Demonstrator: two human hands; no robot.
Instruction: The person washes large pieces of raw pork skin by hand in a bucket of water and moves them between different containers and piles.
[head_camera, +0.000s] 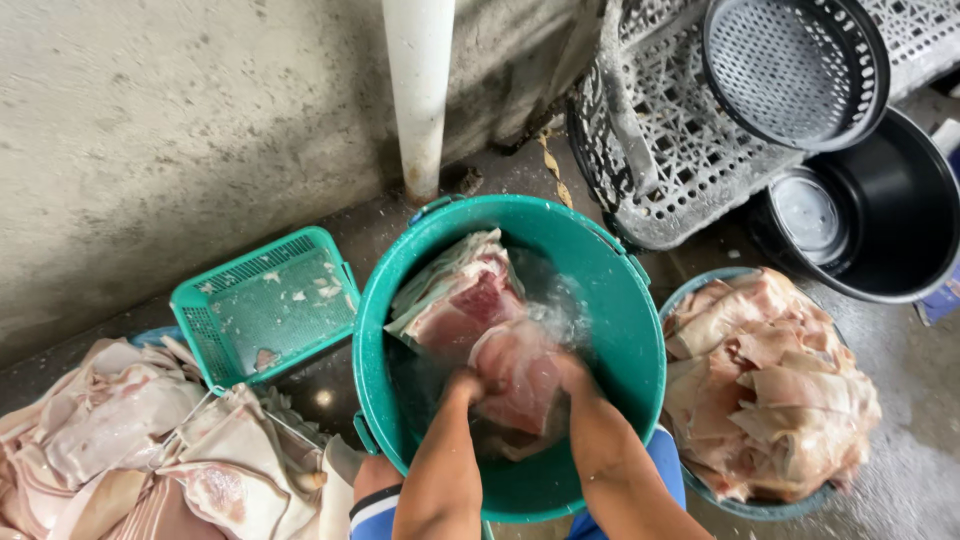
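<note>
A green bucket (630, 330) of water stands in the middle, with slabs of raw meat in it. Both my hands are down in the water. My left hand (466, 385) grips the left edge of a pinkish meat slab (520, 375), and my right hand (572, 372) grips its right edge. Another slab of meat (455, 290) with a red patch leans against the bucket's far left wall. The water is churned and blurs my fingers.
A heap of pale meat pieces (130, 450) lies at the left beside a green square basket (265, 305). A blue tub (770, 385) piled with meat stands right. Grey crates (660, 150), a round black basket (795, 65), a black pot (880, 220) and a white pipe (418, 90) stand behind.
</note>
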